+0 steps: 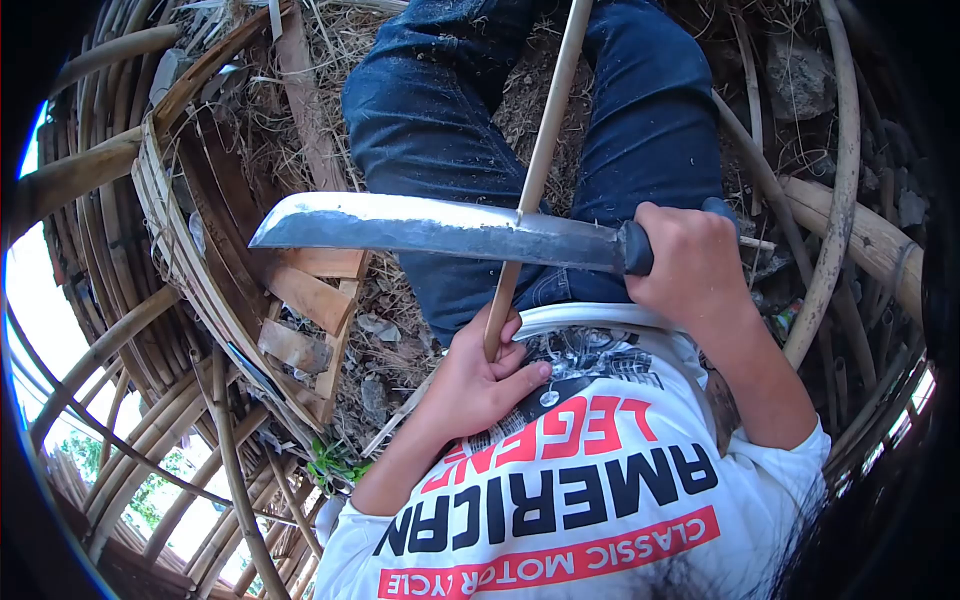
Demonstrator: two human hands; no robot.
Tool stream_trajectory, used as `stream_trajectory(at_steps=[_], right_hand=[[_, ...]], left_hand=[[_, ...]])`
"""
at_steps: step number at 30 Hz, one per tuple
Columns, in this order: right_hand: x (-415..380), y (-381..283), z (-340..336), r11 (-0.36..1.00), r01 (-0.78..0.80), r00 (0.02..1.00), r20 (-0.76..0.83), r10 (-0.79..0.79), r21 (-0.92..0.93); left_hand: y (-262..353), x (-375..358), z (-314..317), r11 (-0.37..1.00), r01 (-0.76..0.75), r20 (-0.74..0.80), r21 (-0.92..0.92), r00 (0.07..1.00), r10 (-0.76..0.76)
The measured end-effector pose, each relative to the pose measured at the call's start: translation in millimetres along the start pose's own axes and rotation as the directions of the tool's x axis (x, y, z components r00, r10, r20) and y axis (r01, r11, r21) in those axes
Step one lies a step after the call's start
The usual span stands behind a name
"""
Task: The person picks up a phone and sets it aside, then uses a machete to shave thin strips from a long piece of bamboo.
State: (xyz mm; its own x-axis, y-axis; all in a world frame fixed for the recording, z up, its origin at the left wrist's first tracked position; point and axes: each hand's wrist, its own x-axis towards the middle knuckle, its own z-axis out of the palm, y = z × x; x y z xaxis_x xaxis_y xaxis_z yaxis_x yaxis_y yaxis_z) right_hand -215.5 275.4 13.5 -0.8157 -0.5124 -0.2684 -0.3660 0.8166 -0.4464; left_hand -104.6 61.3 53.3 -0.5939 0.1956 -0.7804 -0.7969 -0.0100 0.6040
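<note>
A machete [400, 226] with a broad steel blade stretches across my lap, its tip toward the left. My right hand [690, 255] is closed around its dark handle. The blade's edge meets a long, thin bamboo strip [552, 115], crossing it near the blade's handle end. My left hand [487, 380] grips the near end of that strip, close to my stomach, with fingers wrapped round it and the thumb stretched to the right. From there the strip runs up between my legs in dark jeans [440, 130] and out of the top of view.
Bent bamboo poles [90, 345] form a framework on the left, and more poles [840, 160] stand on the right. Wooden boards [310, 295] lie beside my left leg. Straw and shavings cover the ground, with a rock [800, 80] at upper right.
</note>
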Motion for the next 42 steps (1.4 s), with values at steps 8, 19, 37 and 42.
stream_trajectory(at_steps=[8,19,37,42], right_hand=[[-0.2,1.9,-4.4,1.000,0.025,1.000,-0.009,-0.025,-0.012],[0.5,4.2,-5.3,0.999,0.036,0.998,-0.043,-0.037,-0.006],[6.4,43.5,-19.5,0.975,-0.142,0.984,-0.130,0.120,-0.173],[7.1,48.3,-13.5,0.986,-0.123,0.982,-0.154,0.105,-0.113]], left_hand=[[1.7,-1.9,0.3,0.998,0.000,-0.007,0.058,1.000,0.001],[2.4,-1.6,0.5,0.998,-0.011,0.002,0.061,1.000,0.011],[-5.1,-5.5,1.9,0.998,-0.015,-0.046,0.053,0.999,0.018],[-0.5,-7.7,1.5,0.991,-0.032,-0.056,0.127,0.998,0.039]])
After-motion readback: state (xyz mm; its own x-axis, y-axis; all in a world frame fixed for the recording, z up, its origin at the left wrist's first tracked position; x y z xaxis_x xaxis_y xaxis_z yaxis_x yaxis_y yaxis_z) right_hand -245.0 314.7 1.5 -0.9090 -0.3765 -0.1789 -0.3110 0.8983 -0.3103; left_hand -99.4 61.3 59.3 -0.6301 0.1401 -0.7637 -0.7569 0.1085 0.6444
